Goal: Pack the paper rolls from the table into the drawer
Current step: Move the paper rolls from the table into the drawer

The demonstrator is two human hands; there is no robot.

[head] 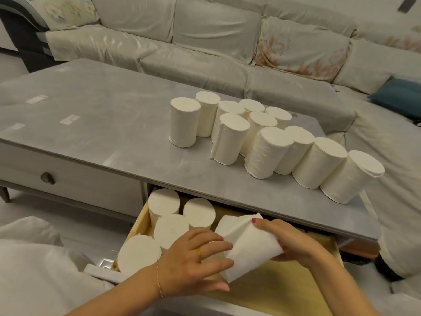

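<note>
Several white paper rolls point(268, 135) stand upright on the grey table point(102, 115), grouped at its right half. Below the table's front edge a wooden drawer point(284, 290) is pulled out. Several rolls point(170, 229) stand upright in its left part. Over the drawer's middle, a tilted roll point(248, 245) with a loose sheet end is held between both hands. My left hand point(193, 258) presses on its left side, fingers spread. My right hand point(289, 240) grips its right side, thumb on top.
A covered sofa point(216, 42) runs behind and to the right of the table. A shut drawer with a dark knob point(47, 178) is at the table's left front. White fabric point(34, 270) lies at the lower left. A dark cushion point(401, 96) rests at the right.
</note>
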